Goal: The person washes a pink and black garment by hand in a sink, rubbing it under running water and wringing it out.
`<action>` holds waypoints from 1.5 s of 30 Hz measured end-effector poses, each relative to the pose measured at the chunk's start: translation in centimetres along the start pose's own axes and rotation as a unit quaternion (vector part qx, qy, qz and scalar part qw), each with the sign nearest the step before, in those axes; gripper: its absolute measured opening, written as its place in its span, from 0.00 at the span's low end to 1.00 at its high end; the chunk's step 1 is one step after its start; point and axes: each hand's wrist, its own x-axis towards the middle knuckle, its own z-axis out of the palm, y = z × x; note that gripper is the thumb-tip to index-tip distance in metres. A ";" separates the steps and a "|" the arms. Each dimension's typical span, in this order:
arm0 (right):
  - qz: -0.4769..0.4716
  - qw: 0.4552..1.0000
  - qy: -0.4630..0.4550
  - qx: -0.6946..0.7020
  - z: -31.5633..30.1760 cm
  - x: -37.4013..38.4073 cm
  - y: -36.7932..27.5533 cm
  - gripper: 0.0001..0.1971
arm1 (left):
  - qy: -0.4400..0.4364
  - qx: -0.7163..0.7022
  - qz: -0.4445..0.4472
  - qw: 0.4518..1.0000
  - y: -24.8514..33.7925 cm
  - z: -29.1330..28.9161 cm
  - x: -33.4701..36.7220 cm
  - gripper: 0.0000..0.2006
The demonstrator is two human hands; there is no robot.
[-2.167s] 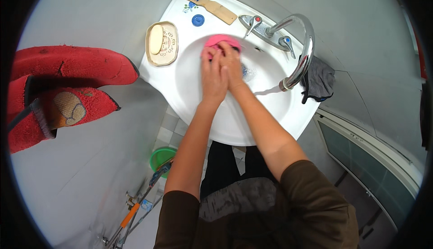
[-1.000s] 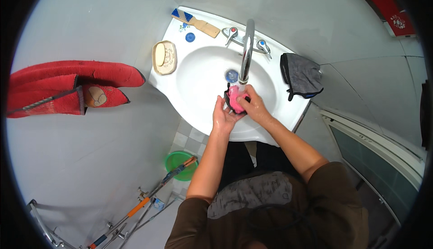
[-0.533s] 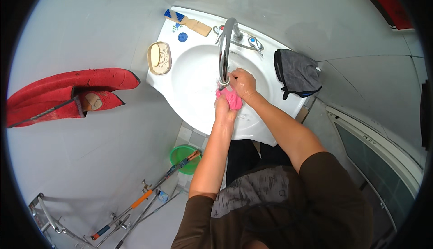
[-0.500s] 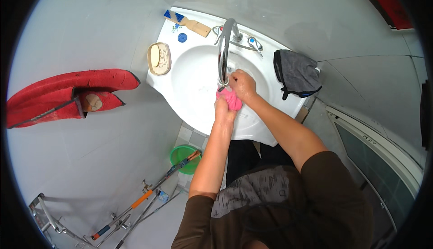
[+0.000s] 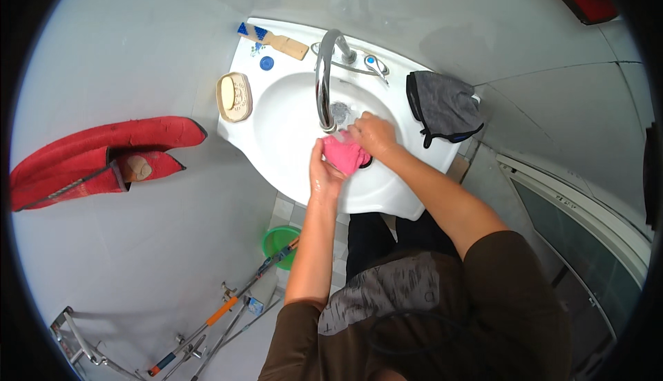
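Though less visible earlier, pink cloth (image 5: 344, 154) now more exposed, in the grip of left hand (image 5: 327, 175) and right hand (image 5: 375, 136).

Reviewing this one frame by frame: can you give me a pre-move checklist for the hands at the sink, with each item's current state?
1. Left hand supporting the pink cloth: ok, it holds the cloth from the near left.
2. Right hand gripping the cloth: cannot tell; it is curled at the cloth's upper right, grip partly hidden.
3. Spout over the cloth: ok, its mouth is at the cloth's far edge.
4. Drain uncovered by the cloth: ok, it shows beyond it.
5. Soap in its dish: ok.
6. Gray cloth out of the basin: ok, it lies at the sink's right edge.
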 end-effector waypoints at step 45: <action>0.093 0.938 -0.211 0.258 -2.5 -0.7 1.5 0.19 | -0.099 0.313 0.240 0.914 6.8 -3.7 -3.2 0.08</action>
